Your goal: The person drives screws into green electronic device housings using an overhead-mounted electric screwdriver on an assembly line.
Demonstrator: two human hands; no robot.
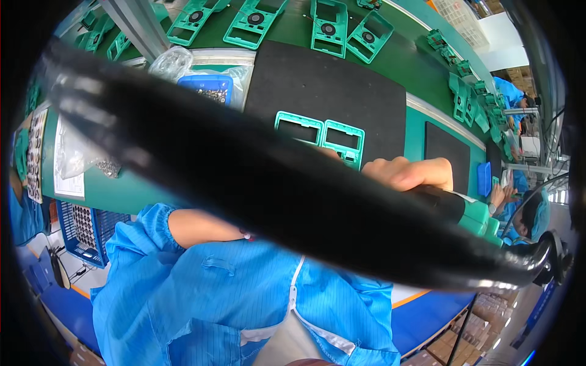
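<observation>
Two pale green plastic frames (343,141) lie side by side on a black mat (329,82) in front of me. My right hand (410,173) is closed around what looks like an electric screwdriver (479,219) with a black and green body, just right of the frames. The screwdriver's tip is hidden. Of my left hand (329,152), only a bit of finger shows at the near edge of the frames. A blurred black bar hides the rest of it, so its grip is unclear.
The black bar (244,165) crosses the view close up. A blue box (210,87) of small metal parts stands left of the mat. Farther back, a green belt (287,30) carries several green housings. A co-worker's hand (497,196) shows at the right, near a blue bin (484,179).
</observation>
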